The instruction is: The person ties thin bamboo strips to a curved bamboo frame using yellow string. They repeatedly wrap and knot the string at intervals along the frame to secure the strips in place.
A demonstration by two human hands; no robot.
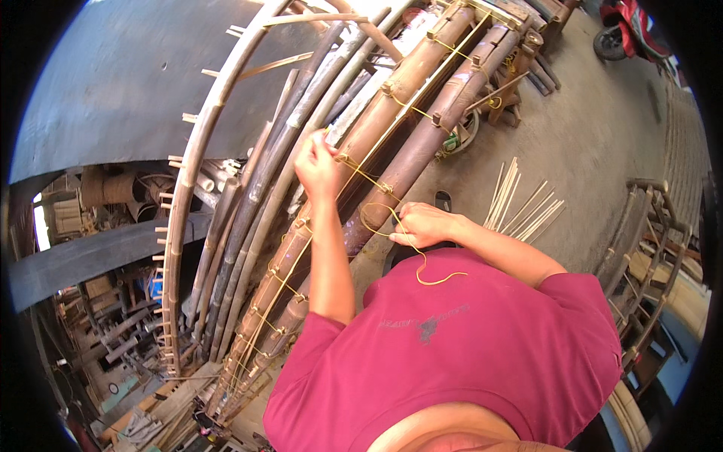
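1. The left hand (318,164) is raised beside the far pole, fingers bent with their tips drawn together; whether they pinch anything, I can't tell.
2. The right hand (423,224) is curled nearly closed on a thin, smooth yellow cord (433,283) — a loose loop bows out to its left, and a wavy tail drops below it over the maroon cloth shirt (474,339).
3. Between the two hands, the cord crosses the paired poles at a slant.
4. Just right of the left hand runs the far pole (369,124), thick, round and tan-brown; the near pole (410,167), darker and dull, passes just above the right hand. Short blunt pegs (437,118) stud both.
5. Left of the left hand lean slim, weathered grey poles (263,184), then a curved bamboo rail (197,147) bristling with pale pegs.
6. Right of the right hand, slender pale sticks (520,207) fan out over grey concrete floor (580,143).
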